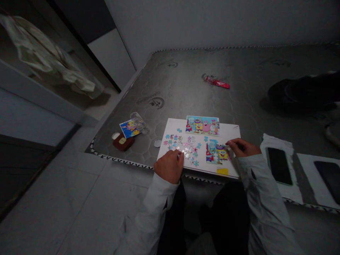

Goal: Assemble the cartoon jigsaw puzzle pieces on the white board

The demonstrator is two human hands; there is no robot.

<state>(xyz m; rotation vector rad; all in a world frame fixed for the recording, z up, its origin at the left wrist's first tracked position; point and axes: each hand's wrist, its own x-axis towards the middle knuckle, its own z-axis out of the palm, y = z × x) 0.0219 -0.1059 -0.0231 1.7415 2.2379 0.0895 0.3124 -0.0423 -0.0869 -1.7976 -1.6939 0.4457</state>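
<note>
A white board [174, 124] bears loose jigsaw puzzle pieces [187, 145] on its left half and a partly joined cartoon puzzle [216, 152] on its right. My left hand [170, 165] rests closed at the board's front left edge, beside the loose pieces; its curled fingers hide whatever may be in them. At the right edge of the joined puzzle, my right hand [243, 147] is pinched, its fingertips just right of the yellow figure. Anything between those fingertips is too small to make out. A cartoon picture card [203, 126] lies along the board's back edge.
Left of the board lie a brown case [123, 141], a blue picture card [129, 129], clear plastic packaging [140, 122] and a round lid [157, 142]. A red object [216, 82] lies farther back. Two phones [279, 165] are to the right. A yellow piece [222, 171] sits near the front edge.
</note>
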